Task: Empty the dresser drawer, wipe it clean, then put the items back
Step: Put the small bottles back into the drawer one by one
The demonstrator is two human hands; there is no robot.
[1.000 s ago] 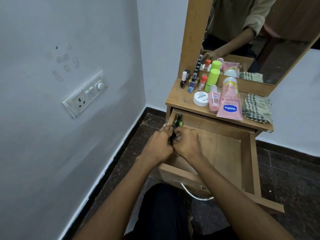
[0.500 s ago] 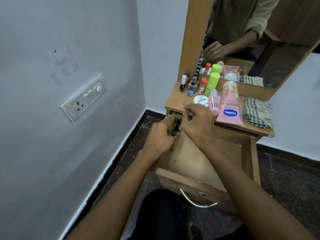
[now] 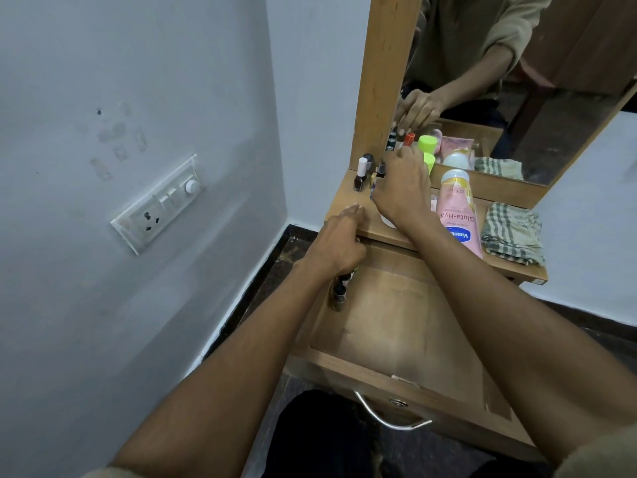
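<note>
The drawer is pulled open below the bench. Small dark bottles are gripped by the curled left hand at the drawer's back-left corner. A nail-polish bottle is pinched by the right hand above the bench. "Vaseline" and "Gluta-Hya" are read on the pink tube.

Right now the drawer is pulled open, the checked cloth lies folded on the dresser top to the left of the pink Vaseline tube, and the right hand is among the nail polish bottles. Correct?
Not quite. The head view shows the checked cloth to the right of the pink Vaseline tube, not left. The drawer is open, and the right hand is among the nail polish bottles.
</note>
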